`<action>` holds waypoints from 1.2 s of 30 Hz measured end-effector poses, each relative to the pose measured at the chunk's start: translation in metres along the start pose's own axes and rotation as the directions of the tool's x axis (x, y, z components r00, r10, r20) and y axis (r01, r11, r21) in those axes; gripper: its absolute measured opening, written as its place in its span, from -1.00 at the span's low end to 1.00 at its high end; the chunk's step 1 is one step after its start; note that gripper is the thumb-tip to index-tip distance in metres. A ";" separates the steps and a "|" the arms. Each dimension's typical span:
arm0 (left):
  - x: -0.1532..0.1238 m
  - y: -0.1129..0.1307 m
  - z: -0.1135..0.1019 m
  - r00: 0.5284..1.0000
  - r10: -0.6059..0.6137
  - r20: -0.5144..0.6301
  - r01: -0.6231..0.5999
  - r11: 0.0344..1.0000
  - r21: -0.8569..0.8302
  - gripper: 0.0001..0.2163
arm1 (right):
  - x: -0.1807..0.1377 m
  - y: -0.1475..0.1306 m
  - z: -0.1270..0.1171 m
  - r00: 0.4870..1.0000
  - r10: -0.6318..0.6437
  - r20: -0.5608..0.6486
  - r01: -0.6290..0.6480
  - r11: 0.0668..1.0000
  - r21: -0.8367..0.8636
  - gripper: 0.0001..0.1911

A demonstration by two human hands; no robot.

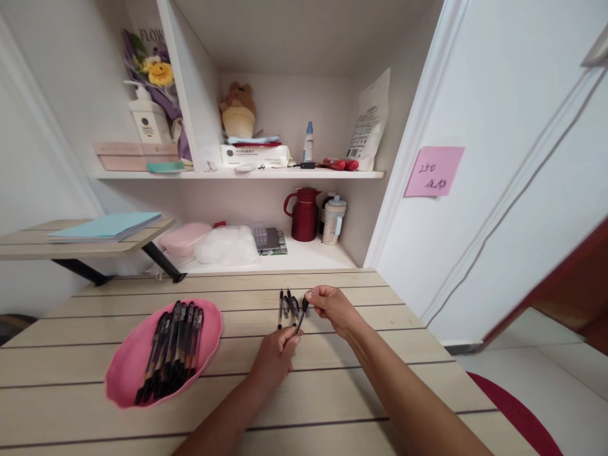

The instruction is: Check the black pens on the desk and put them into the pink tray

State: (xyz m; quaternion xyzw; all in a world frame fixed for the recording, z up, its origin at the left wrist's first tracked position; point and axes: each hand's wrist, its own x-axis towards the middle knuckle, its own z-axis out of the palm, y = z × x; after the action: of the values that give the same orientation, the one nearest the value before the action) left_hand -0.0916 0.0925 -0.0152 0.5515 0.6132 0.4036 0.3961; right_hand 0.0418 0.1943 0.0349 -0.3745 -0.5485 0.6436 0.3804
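Observation:
A gel pen (301, 320) slants up and to the right between my hands above the table. My left hand (276, 356) is closed around its lower barrel. At the top, the fingertips of my right hand (332, 305) pinch its black end; whether that is a loose cap or one seated on the pen, I cannot tell. Just left of it, an uncapped-looking pen (280, 309) lies on the wood, beside small black caps (285, 307) and another pen partly hidden behind my left hand.
To the left, a pink scalloped tray (215, 320) holds several black-capped pens (173, 348). A small raised stand (156, 229) carries blue paper (107, 226). Behind the table (332, 392), shelves hold a red jug (304, 215), a cup (334, 220) and a pink box (186, 239).

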 end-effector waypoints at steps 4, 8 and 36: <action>0.000 0.000 0.000 1.000 -0.003 -0.008 0.003 1.000 0.009 -0.66 | 0.001 0.001 -0.001 1.000 0.007 0.016 -0.006 1.000 -0.006 -0.72; 0.001 0.000 0.001 1.000 0.007 -0.009 -0.007 1.000 0.010 -0.66 | 0.001 0.001 -0.002 1.000 0.021 0.022 -0.022 0.999 0.040 -0.71; -0.002 0.002 0.002 1.000 0.009 0.001 -0.009 1.000 0.022 -0.66 | 0.001 0.002 -0.003 0.999 -0.023 -0.022 0.022 0.999 -0.038 -0.69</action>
State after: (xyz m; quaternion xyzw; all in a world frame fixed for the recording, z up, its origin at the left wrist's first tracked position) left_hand -0.0890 0.0908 -0.0134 0.5586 0.6150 0.3984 0.3886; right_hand 0.0435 0.1959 0.0328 -0.3826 -0.5605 0.6245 0.3866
